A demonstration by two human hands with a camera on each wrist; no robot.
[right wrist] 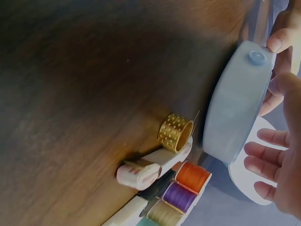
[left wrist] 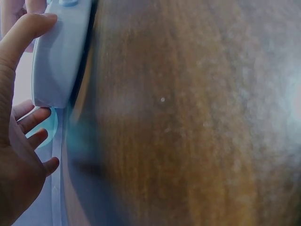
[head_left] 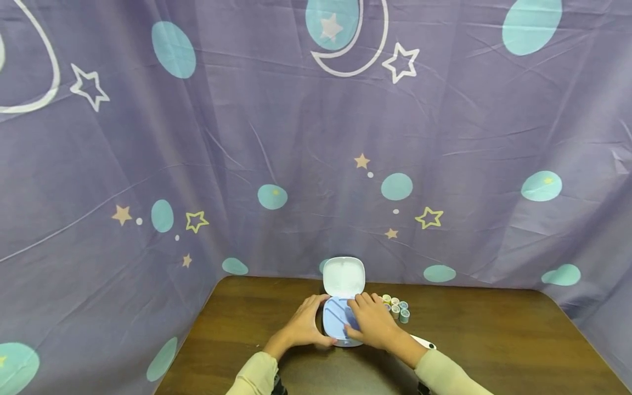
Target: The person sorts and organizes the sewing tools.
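A small sewing kit case (head_left: pixel 348 343) with a pale blue tray (head_left: pixel 336 320) stands on the table, its white lid (head_left: pixel 344 277) raised at the back. My left hand (head_left: pixel 303 325) grips the case's left side, thumb at the front near the round button (right wrist: pixel 257 57), fingers at the back corner. Over the right part of the tray lies my right hand (head_left: pixel 373 322), its thumb above the tray and its fingers loosely spread towards the back. What lies beneath the right palm is hidden.
Several thread spools (right wrist: pixel 179 197) stand right of the case. Near them are a gold thimble (right wrist: pixel 172 132), a rolled tape measure (right wrist: pixel 137 175) and a white-handled item (right wrist: pixel 128 212). The brown wooden table (head_left: pixel 484 340) ends at a purple patterned curtain (head_left: pixel 316 131).
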